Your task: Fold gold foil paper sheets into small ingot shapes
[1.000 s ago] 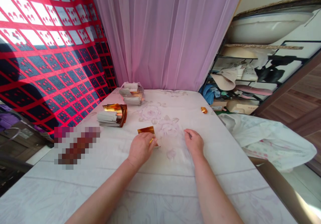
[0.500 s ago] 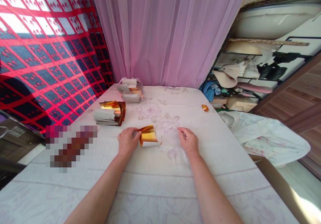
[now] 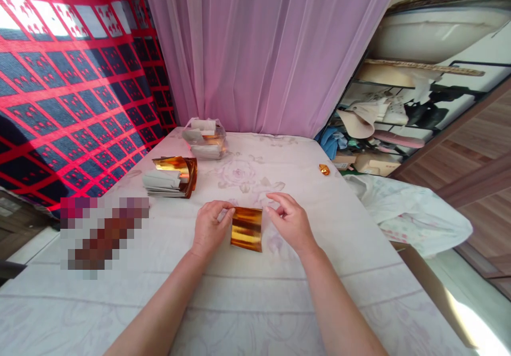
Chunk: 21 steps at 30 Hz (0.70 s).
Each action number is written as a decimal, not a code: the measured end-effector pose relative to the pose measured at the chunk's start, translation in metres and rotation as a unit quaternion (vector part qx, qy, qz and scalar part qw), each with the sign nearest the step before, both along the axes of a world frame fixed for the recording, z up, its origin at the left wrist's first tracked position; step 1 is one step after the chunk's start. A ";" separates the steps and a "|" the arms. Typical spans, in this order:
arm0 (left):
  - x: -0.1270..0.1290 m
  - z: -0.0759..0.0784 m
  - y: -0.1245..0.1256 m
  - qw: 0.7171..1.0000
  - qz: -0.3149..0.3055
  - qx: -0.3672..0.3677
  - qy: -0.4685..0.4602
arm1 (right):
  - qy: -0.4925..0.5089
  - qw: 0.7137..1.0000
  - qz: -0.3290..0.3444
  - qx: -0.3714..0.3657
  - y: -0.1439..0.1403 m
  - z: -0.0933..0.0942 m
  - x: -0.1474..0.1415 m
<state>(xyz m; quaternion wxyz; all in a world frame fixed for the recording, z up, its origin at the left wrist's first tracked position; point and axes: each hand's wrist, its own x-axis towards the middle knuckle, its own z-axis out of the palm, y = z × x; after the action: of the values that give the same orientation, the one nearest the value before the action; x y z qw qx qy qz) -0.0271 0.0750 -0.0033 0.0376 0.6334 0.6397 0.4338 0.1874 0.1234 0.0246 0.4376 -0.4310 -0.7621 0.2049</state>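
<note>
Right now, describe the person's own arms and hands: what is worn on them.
Both forearms are bare, with no sleeves in view. The left hand and right hand wear no gloves, and no rings, watch or bracelets are visible. Fingernails look short and unpainted.

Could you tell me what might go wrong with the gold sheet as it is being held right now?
The gold foil sheet is pinched only by the left hand at one edge; it already curls and could crease. The right hand closing in may crumple it. The foil stack nearby could be knocked.
</note>
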 end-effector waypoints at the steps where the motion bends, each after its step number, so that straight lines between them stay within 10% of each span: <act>1: 0.003 0.003 -0.001 1.000 -0.007 0.004 0.001 | -0.015 1.000 0.008 0.008 -0.004 0.004 -0.004; 11: 0.021 0.020 -0.011 0.997 -0.063 0.033 0.019 | -0.132 0.991 0.017 0.032 -0.025 0.020 -0.021; 21: 0.015 0.016 -0.007 0.983 -0.094 -0.159 -0.016 | -0.117 0.988 -0.092 -0.029 -0.011 0.026 -0.002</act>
<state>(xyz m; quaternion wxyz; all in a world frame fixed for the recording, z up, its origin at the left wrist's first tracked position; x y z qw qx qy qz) -0.0122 0.0681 0.0124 0.1888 0.6695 0.6374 0.3314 0.1858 0.1127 0.0507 0.3495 -0.5327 -0.7590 0.1342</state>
